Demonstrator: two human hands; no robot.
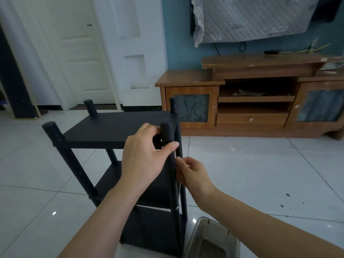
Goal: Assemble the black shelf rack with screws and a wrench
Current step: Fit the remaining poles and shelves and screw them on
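Observation:
A black shelf rack (115,129) with three shelves and round black posts stands upright on the tiled floor. My left hand (143,155) grips the near right post (168,138) just below its top, thumb across the front. My right hand (189,174) is lower on the same post, fingers curled and pinching something thin against it; what it is, I cannot tell. A silver screw head (176,208) shows on this post near the lowest shelf.
A metal tray (210,239) sits on the floor at the rack's right foot. A wooden TV cabinet (251,101) stands against the blue wall behind. White doors are at the back left. Small dark specks (287,194) lie on the tiles to the right.

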